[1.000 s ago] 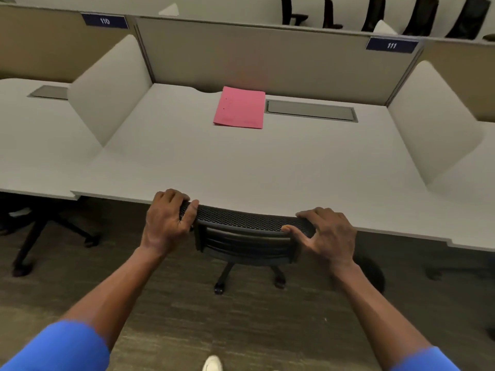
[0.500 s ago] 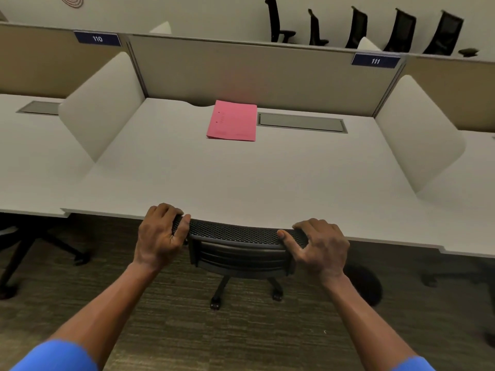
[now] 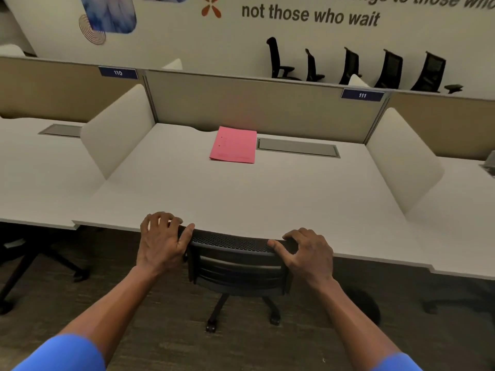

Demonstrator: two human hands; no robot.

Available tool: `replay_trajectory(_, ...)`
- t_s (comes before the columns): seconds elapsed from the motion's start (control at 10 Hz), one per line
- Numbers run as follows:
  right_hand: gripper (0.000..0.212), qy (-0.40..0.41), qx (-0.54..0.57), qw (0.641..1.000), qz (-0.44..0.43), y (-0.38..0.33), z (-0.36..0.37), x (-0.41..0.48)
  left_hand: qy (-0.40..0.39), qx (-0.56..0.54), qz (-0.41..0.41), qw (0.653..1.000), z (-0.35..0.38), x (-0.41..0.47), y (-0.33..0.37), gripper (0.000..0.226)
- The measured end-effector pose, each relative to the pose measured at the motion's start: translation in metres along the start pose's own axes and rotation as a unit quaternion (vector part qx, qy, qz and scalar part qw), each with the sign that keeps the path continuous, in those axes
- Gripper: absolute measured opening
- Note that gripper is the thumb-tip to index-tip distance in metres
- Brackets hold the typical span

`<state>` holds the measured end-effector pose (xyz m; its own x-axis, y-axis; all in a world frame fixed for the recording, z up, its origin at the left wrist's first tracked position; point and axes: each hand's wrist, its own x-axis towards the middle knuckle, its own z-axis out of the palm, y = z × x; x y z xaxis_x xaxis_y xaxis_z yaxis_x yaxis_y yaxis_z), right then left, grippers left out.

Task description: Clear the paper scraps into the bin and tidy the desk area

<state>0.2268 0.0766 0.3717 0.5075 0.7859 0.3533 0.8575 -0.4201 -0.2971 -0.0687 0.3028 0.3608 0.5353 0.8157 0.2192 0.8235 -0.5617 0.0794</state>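
Note:
A black mesh office chair (image 3: 231,259) is tucked under the white desk (image 3: 267,199), its backrest top against the desk's front edge. My left hand (image 3: 160,239) holds the left end of the backrest top, thumb along the mesh and fingers curled over it. My right hand (image 3: 308,253) holds the right end the same way, fingers a little spread. A pink folder (image 3: 233,144) lies flat at the back middle of the desk. No paper scraps or bin are in view.
Beige partitions (image 3: 262,103) and white side dividers (image 3: 117,129) enclose the desk. A grey cable hatch (image 3: 297,148) sits beside the folder. Another chair's base (image 3: 34,261) stands under the left desk. Several black chairs (image 3: 353,66) line the far wall.
The view has tilted up, showing the far wall. The chair has slid a little further under the desk. The fingers of both hands have loosened on the backrest.

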Motion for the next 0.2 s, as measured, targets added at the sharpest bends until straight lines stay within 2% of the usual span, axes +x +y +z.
replay_trajectory(0.2, 0.078, -0.020, 0.104, 0.994, 0.017, -0.007, -0.024, 0.017, 0.024, 0.025, 0.045, 0.998, -0.040, 0.015, 0.008, 0.086)
